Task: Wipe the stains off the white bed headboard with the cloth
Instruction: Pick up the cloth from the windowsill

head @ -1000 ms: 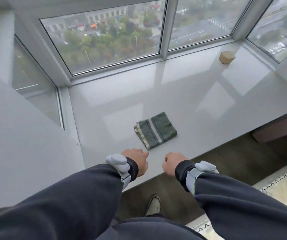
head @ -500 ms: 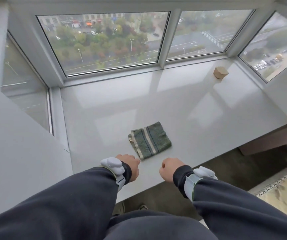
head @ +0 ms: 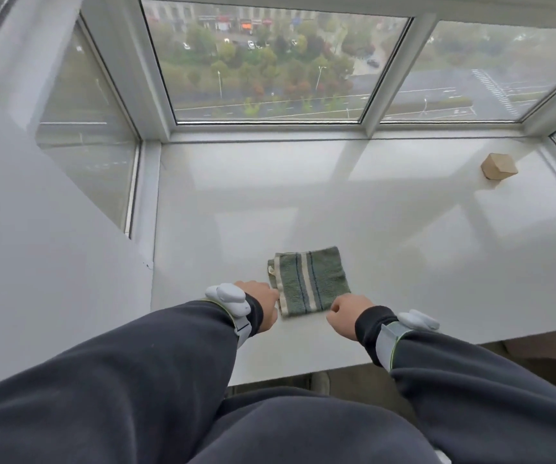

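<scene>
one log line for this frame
stage: pre-grasp | cloth: folded, on sill | left hand: curled, at cloth's left edge | right hand: curled, at near right corner | headboard: not in view

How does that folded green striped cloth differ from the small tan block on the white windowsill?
The folded green striped cloth lies flat and soft; the small tan block is a solid, angular lump. The cloth sits near the front edge, between the left hand and right hand; the block sits far back right, by the window. Both rest on the white windowsill.
</scene>
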The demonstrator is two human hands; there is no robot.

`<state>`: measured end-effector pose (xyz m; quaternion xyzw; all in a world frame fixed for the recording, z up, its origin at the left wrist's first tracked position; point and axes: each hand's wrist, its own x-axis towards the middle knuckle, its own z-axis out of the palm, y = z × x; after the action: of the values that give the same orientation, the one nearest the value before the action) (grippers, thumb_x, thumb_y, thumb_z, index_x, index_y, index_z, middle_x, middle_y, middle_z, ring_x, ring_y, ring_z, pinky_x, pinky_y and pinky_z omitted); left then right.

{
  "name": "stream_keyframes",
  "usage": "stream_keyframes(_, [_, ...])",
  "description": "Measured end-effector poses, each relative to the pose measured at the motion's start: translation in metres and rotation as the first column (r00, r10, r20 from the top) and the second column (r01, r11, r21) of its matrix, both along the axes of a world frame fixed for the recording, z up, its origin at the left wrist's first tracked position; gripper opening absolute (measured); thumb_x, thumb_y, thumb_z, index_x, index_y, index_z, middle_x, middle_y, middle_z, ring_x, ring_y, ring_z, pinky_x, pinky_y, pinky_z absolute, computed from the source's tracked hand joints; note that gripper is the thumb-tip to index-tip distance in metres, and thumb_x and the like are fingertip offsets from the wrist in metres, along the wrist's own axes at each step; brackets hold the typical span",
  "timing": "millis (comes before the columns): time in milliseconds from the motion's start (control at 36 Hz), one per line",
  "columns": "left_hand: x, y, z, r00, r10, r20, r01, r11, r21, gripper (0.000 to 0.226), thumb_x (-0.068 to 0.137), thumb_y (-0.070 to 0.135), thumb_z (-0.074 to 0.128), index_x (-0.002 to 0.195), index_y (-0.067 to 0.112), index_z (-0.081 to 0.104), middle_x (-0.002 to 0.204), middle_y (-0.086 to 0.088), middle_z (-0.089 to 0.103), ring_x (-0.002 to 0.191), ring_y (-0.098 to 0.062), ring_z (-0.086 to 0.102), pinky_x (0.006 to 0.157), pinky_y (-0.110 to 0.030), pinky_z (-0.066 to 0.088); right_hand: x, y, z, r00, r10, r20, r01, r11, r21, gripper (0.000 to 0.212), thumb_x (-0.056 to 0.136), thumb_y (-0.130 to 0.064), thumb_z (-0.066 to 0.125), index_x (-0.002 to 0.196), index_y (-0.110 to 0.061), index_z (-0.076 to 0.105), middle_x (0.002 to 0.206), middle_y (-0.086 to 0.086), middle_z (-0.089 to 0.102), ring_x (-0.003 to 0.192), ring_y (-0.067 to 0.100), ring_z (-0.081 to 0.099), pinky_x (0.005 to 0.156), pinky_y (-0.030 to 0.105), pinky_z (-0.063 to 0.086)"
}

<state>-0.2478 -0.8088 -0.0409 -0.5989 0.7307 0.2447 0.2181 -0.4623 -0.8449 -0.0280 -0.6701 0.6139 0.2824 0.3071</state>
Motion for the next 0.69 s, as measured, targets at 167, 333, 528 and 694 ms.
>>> stream_keyframes(167, [-0.047, -0.013, -0.019, 0.992, 0.112, 0.058, -0.116, 0.990, 0.082, 0.032, 0.098, 0.033, 0.042, 0.121, 0.018, 0.059, 0.120, -0.004, 0.064, 0.108, -0.031, 0.063, 0.082, -0.037, 0.048, -0.035, -0.035, -0.027, 0.995, 0.079, 0.068, -0.081, 0.996, 0.039, 0.025, 0.089, -0.032, 0.044, 0.079, -0.018, 0.062, 0.082, 0.002, 0.065, 0.075, 0.022, 0.061, 0.063, 0.028, 0.046])
stream_keyframes(333, [-0.124, -0.028, -0.031, 0.983, 0.183, -0.005, -0.181, 0.976, 0.124, 0.037, 0.099, 0.031, 0.040, 0.132, 0.023, 0.054, 0.130, -0.004, 0.055, 0.116, -0.030, 0.057, 0.090, -0.042, 0.049, -0.068, -0.059, -0.049, 0.970, 0.191, 0.150, -0.203, 0.977, 0.068, 0.022, 0.088, -0.026, 0.044, 0.088, -0.019, 0.065, 0.093, 0.002, 0.066, 0.085, 0.024, 0.061, 0.075, 0.032, 0.052])
stream_keyframes(528, [-0.160, -0.031, -0.042, 0.967, 0.249, 0.048, -0.253, 0.959, 0.126, 0.040, 0.097, 0.031, 0.044, 0.136, 0.025, 0.051, 0.138, -0.003, 0.048, 0.124, -0.028, 0.051, 0.102, -0.050, 0.040, -0.089, -0.070, -0.064, 0.951, 0.260, 0.167, -0.276, 0.958, 0.079, 0.041, 0.088, -0.026, 0.044, 0.120, -0.013, 0.066, 0.131, 0.008, 0.053, 0.103, 0.029, 0.061, 0.094, 0.038, 0.052])
stream_keyframes(694, [-0.167, -0.047, -0.062, 0.960, 0.280, 0.017, -0.281, 0.956, 0.081, 0.045, 0.093, 0.025, 0.048, 0.138, 0.027, 0.051, 0.148, -0.003, 0.038, 0.133, -0.028, 0.041, 0.105, -0.047, 0.036, -0.093, -0.080, -0.080, 0.936, 0.308, 0.168, -0.333, 0.932, 0.146, 0.051, 0.094, -0.029, 0.041, 0.143, -0.018, 0.050, 0.149, 0.008, 0.033, 0.125, 0.027, 0.052, 0.107, 0.040, 0.043])
